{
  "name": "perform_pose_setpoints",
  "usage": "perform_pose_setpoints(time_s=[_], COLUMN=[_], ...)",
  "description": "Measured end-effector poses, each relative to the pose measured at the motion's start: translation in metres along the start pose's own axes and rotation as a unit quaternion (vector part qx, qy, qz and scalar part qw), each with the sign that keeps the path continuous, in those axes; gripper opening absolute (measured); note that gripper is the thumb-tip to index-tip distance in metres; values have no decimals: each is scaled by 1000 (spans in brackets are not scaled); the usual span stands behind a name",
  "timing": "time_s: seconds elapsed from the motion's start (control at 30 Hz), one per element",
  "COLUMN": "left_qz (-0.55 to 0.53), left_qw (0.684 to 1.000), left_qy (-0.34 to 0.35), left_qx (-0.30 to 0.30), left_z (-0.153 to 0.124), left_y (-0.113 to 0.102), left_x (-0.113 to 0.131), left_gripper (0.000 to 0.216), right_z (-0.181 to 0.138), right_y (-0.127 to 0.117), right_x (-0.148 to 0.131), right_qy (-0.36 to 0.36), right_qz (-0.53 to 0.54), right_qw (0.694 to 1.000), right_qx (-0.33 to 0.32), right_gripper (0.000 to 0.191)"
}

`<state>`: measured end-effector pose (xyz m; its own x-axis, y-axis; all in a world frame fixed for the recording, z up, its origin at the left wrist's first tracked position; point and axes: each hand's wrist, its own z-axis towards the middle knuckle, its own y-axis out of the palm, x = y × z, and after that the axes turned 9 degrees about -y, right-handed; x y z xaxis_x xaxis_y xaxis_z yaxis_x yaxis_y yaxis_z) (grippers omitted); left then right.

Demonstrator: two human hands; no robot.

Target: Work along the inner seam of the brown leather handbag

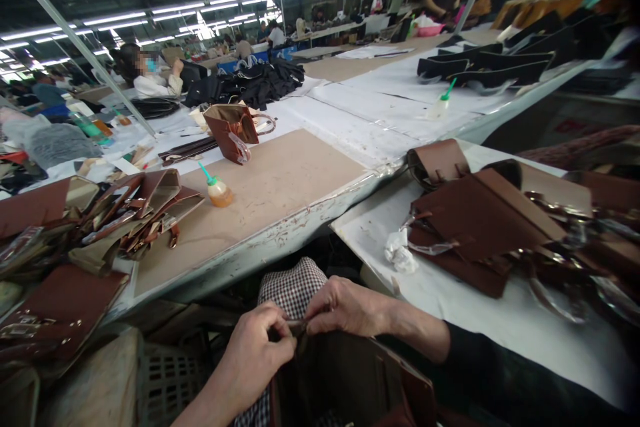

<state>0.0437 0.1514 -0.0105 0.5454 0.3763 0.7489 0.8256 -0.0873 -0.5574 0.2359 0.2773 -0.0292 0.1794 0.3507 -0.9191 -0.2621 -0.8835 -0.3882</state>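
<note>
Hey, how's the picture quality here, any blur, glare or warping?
Head view: ceiling strip lights blow out to white; straight edges bow toward the corners, a wide-lens warp; the right edge smears. Both hands, left hand and right hand, look sharp on the brown bag, which sits in shadow.

leather-bag factory: long worktables (280, 187), workers

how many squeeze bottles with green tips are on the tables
2. One amber bottle stands on the tan board ahead of the hands, right of the brown bag pile. One pale bottle stands farther back on the white table. Others may be hidden in the clutter at left.
</note>
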Motion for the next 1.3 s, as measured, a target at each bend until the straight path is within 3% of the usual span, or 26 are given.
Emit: perform_pose_setpoints(time_s=[0.67,0.87,1.3], left_qz=[-7,12,72], left_qw=[999,998,997], left_qy=[14,29,2], left_qx=[31,57,12], left_z=[-4,1,8], left_y=[0,2,-1], left_x=[-1,-7,0], left_gripper=[15,16,11], right_z=[-3,-5,-7], right_y=[4,5,1], right_x=[-5,3,7], right_qy=[-55,-36,-28], right_qz=[-30,-19,38], right_qw=[998,999,999], right_qx=[-1,-15,-12], right_gripper=[24,30,30])
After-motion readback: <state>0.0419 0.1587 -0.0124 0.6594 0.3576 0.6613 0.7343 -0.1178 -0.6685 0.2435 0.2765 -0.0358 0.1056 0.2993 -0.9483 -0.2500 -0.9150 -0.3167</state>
